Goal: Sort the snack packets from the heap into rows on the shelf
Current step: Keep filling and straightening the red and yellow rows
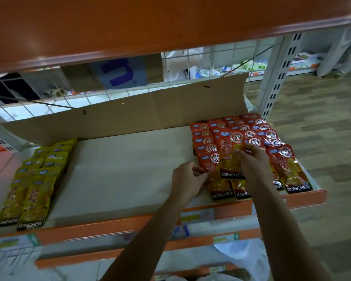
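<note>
Red snack packets (257, 130) lie in overlapping rows on the right side of the shelf (120, 169). My right hand (251, 161) grips one red packet (229, 157) lying on top of the second row. At the left edge of the front packet (221, 189) in the leftmost red row, my left hand (187, 177) pinches with curled fingers. Two rows of yellow packets (34, 179) fill the left end of the shelf.
A cardboard sheet (130, 114) stands along the back of the shelf against a wire grid. An orange shelf (130, 27) hangs low overhead. A white upright post (280, 74) stands at the right. A white plastic bag (247, 258) sits below the shelf front.
</note>
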`<state>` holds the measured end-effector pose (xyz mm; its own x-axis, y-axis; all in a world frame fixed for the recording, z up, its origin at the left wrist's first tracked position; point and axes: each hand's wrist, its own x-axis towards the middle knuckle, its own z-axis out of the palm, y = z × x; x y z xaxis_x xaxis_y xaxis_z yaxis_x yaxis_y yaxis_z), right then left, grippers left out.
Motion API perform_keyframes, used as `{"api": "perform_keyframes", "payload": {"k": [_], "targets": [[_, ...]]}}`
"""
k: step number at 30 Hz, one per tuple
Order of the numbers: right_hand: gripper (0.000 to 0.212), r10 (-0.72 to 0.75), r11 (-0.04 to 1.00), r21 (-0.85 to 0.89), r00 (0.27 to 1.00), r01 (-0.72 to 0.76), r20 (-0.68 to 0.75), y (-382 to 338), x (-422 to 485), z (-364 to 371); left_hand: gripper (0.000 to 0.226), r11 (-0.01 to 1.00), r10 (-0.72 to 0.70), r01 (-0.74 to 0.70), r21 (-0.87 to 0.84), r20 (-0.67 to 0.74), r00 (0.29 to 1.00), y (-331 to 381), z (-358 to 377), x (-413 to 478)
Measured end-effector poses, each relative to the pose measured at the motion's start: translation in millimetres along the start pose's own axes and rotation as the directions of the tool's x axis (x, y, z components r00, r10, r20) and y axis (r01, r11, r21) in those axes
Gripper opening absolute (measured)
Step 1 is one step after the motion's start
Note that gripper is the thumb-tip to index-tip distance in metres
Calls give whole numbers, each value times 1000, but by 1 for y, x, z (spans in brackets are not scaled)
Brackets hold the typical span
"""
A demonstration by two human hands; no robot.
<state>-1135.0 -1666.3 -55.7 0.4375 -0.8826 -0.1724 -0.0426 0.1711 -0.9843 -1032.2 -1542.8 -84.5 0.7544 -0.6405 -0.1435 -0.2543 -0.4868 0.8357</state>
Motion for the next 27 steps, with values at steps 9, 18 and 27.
{"api": "perform_keyframes", "payload": {"k": [9,18,27], "targets": [[13,-33,998,-43,999,34,34,5,-6,24,25,988,102,-116,-98,-141,985,6,-9,12],[40,-139,945,-278,981,173,137,6,-9,57,58,930,119,-193,-312,-240,963,-4,-21,28],[33,-186,900,-369,970,233,158,4,-2,60,48,999,24,-18,26,-222,975,-20,-45,69]]}}
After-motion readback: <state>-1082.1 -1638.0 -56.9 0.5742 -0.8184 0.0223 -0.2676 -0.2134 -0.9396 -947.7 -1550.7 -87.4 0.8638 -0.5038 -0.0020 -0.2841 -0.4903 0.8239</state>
